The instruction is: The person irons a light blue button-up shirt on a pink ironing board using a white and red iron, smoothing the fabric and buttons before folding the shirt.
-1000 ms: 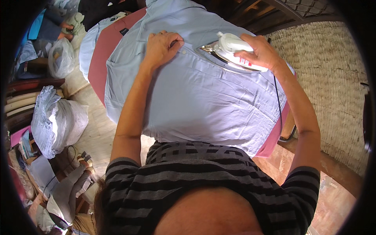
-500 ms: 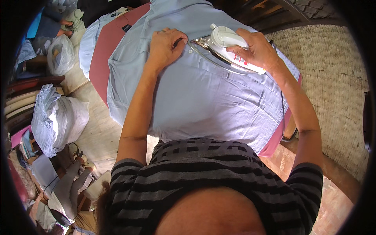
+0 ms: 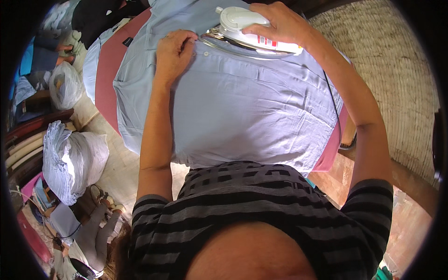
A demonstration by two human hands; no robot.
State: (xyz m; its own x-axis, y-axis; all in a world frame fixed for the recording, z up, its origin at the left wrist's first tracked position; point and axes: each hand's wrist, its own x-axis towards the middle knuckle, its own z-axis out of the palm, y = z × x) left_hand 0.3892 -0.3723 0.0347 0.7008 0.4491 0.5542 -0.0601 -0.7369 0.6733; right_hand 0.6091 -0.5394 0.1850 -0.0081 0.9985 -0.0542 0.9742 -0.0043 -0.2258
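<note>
A light blue buttoned shirt (image 3: 224, 107) lies spread over an ironing board (image 3: 106, 84) with a dusty red cover. My right hand (image 3: 282, 25) is wrapped around the handle of a white iron (image 3: 240, 19), whose metal soleplate rests on the shirt at the far side, just beyond a row of small buttons. My left hand (image 3: 173, 53) lies on the cloth to the left of the iron's tip. Its thumb and fingers pinch the shirt close to that tip. Creases run through the cloth on the right; the middle looks smoother.
A black cord (image 3: 333, 95) hangs over the board's right side. On the left floor stand a stuffed whitish plastic bag (image 3: 88, 156) with blue cloth on it and a clear plastic bag (image 3: 66, 84). Another person's legs (image 3: 95, 226) show at lower left. A woven mat (image 3: 382, 79) covers the right side.
The iron and both my hands have moved left and farther from me across the shirt. The whole view has also shifted slightly.
</note>
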